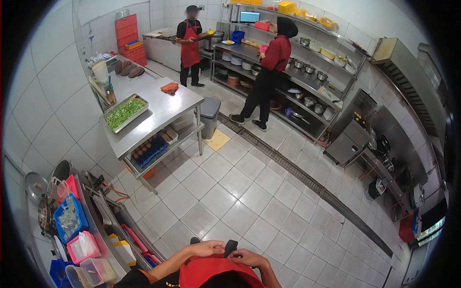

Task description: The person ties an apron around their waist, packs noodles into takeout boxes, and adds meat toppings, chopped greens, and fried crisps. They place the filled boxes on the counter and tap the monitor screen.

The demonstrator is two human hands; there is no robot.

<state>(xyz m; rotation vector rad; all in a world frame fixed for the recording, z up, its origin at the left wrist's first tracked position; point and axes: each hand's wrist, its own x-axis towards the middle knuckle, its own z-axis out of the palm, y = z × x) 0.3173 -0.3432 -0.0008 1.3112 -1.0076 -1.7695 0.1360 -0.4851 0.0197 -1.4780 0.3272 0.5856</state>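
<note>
My left hand [209, 248] is at the bottom of the head view, in front of my waist, with its fingers curled in. Close by on the right, my right hand [247, 258] has its fingers bent together in a pinch. Between the two hands shows a small black piece [231, 246]; whether it is a strap, a cloth or part of a shoe I cannot tell. Just below both hands lies the red apron [216, 272] that I wear. What the fingertips hold is too small to make out.
A steel table [165, 113] bears a tray of chopped greens [126, 113] and an orange cloth [169, 88]. Bins and tubs crowd the counter [103, 235] at left. Two people [189, 48] stand near the shelves [307, 77]. A drain grate [288, 165] crosses the tiled floor.
</note>
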